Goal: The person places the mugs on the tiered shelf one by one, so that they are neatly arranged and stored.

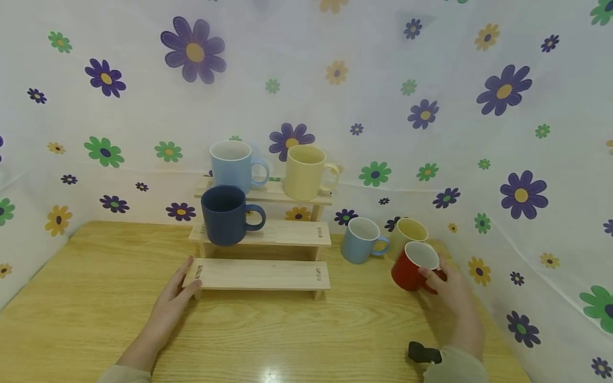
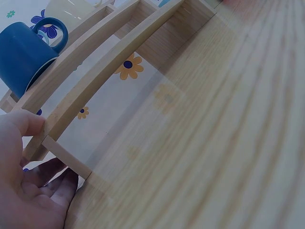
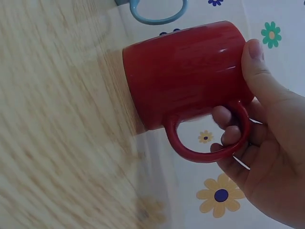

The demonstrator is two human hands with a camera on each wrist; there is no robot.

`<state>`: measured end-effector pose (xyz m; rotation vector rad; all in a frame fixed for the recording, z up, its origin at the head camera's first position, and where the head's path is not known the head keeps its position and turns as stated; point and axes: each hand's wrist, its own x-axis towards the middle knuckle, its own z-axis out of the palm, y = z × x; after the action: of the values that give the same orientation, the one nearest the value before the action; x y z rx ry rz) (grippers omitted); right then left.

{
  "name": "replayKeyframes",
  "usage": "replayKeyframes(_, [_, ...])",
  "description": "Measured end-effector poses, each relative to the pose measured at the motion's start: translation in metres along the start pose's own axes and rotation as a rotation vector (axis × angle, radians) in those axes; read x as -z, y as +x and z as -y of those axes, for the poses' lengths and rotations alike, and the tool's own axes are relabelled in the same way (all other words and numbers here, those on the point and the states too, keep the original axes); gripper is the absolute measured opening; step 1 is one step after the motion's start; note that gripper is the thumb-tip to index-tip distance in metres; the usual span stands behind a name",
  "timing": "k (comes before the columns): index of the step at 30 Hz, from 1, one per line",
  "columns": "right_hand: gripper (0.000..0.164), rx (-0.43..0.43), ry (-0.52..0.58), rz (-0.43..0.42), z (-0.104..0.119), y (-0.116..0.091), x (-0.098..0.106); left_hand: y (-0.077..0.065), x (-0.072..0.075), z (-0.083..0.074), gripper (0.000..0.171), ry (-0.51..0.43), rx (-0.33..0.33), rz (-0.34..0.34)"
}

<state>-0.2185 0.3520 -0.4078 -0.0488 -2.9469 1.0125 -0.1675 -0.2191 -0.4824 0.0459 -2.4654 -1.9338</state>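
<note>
My right hand [image 1: 450,284] grips a red mug [image 3: 186,76] by its handle, thumb against the body near the rim and fingers through the loop. The mug is slightly tilted in the head view, in front of a small yellow mug [image 1: 412,230] that it partly hides. At the left end of a three-step wooden rack [image 1: 261,274], my left hand [image 1: 170,303] holds the lowest step, with the thumb on its top and the other fingers around the end. A dark blue mug [image 1: 223,215] stands on the middle step, above that hand.
On the top step stand a light blue mug [image 1: 231,167] and a larger yellow mug [image 1: 305,173]. A smaller light blue mug [image 1: 359,242] is on the wooden table [image 1: 287,335] right of the rack. Flowered cloth [image 1: 373,96] hangs behind and along the sides.
</note>
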Motion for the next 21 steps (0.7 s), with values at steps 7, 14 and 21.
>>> replayKeyframes(7, [0.072, -0.006, 0.185, -0.141, -0.017, 0.007, -0.017, -0.001, -0.001, -0.002, 0.072, 0.000, -0.010, -0.004])
replayKeyframes(14, [0.066, -0.078, 0.313, -0.236, -0.027, 0.010, -0.028, -0.001, -0.001, -0.001, 0.072, -0.002, -0.008, -0.006])
replayKeyframes(21, [0.066, -0.209, 0.693, -0.241, -0.026, 0.009, -0.032, -0.001, -0.001, -0.001, 0.073, -0.002, -0.005, -0.011])
